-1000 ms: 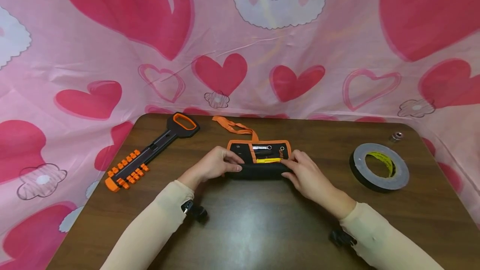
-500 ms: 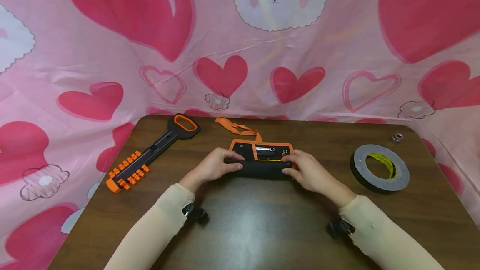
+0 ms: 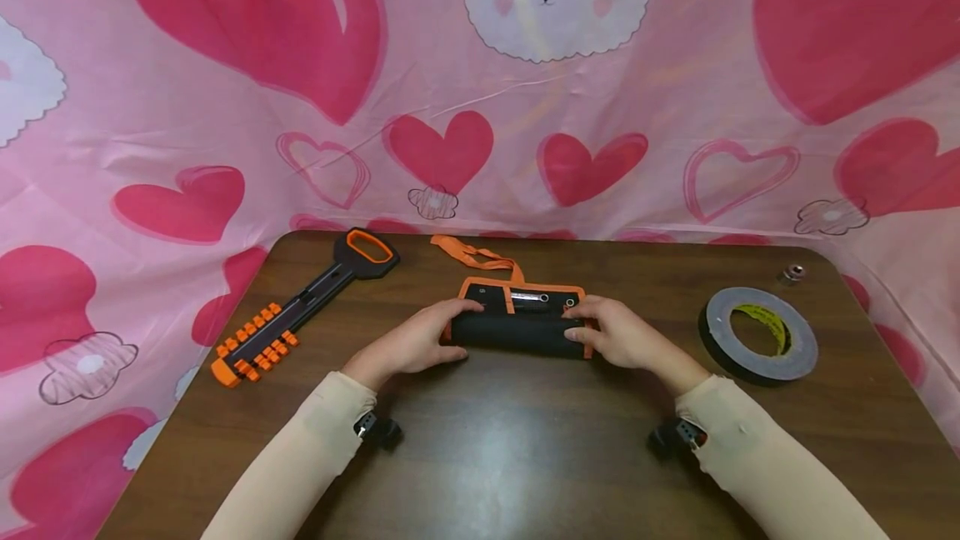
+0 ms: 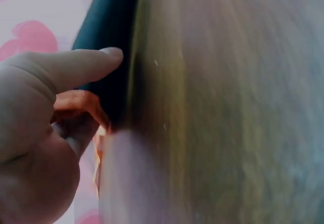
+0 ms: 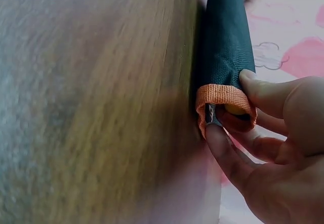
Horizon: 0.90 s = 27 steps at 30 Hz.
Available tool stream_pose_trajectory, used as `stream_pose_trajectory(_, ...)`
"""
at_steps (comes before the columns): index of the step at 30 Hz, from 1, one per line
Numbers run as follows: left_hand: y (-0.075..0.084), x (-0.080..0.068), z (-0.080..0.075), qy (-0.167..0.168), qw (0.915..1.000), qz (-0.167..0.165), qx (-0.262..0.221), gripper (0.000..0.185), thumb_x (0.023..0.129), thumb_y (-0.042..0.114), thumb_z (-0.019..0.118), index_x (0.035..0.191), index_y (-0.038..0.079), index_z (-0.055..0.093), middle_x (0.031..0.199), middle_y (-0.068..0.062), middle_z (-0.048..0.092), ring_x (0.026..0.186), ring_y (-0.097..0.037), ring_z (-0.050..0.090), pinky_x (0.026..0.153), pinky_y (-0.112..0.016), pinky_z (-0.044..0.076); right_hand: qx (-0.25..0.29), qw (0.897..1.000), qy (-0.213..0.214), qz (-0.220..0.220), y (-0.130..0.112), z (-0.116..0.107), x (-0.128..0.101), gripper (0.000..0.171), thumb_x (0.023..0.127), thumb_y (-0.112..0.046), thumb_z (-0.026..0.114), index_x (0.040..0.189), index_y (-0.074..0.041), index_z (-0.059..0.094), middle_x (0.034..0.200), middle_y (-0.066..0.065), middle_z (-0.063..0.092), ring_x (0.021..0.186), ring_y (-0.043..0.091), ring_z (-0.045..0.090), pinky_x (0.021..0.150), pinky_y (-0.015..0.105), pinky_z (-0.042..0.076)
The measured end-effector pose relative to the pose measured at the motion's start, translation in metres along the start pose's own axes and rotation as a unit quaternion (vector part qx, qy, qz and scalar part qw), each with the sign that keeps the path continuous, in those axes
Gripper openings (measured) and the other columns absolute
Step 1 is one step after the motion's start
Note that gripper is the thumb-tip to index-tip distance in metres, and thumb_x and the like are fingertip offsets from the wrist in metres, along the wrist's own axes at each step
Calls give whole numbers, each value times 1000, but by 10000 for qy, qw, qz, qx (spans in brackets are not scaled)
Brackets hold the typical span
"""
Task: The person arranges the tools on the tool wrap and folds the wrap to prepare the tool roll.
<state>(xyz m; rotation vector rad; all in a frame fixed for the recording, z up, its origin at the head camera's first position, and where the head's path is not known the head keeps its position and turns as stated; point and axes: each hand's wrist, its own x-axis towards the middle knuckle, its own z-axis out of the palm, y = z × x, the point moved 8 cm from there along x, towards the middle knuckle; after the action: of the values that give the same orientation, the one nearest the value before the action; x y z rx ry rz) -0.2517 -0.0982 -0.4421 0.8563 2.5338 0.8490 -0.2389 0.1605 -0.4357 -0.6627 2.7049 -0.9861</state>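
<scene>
A black fabric tool roll with orange trim lies partly rolled up at the middle of the table. Its far flap is flat, with a shiny metal tool in a pocket. My left hand grips the roll's left end, thumb in front and fingers over the top. At the other end, my right hand holds the roll between thumb and fingers. The right wrist view looks into that end, where something yellow shows inside the orange-edged opening. An orange strap trails from the far edge.
Left on the wooden table lies a black holder with orange clips. To the right are a roll of grey tape and a small metal socket. A pink heart-patterned cloth hangs behind.
The rolled part has turned away over the flap and now covers the yellow tool that was visible. My left hand has shifted its grip, its thumb coming down in front of the roll.
</scene>
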Motion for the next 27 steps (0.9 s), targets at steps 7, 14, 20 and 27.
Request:
stream_pose_trajectory(7,-3,-4,-2,-44,9996,188,186,61,95,17,85,149,19,56,145,-5,67,130,-22,64,117,-47,53,72,9999,-28,108,6,-1,-2,31,100,-18,77,126,-1,78,104,9,73,93,21,61,86,41,54)
stream_pose_trajectory(14,-3,-4,-2,-111,9983,563,140,49,98,23,83,143,15,67,131,-6,74,111,-16,68,101,-39,60,142,9987,101,480,12,-3,-6,32,101,-20,77,130,-5,77,112,12,76,99,26,64,91,47,56)
stream_pose_trajectory(20,-11,4,-6,-240,9989,267,-298,46,98,31,82,142,21,71,127,-3,75,105,-16,65,97,-36,58,-189,9981,386,453,6,-8,-8,38,101,-26,78,131,-3,75,122,17,76,106,31,67,101,57,57)
stream_pose_trajectory(27,-20,8,-11,-310,9982,-64,-518,45,101,35,79,144,25,71,117,3,74,102,-17,60,91,-35,54,-736,9966,201,317,-1,-7,-7,69,89,-35,91,140,4,67,125,18,69,110,32,66,105,56,58)
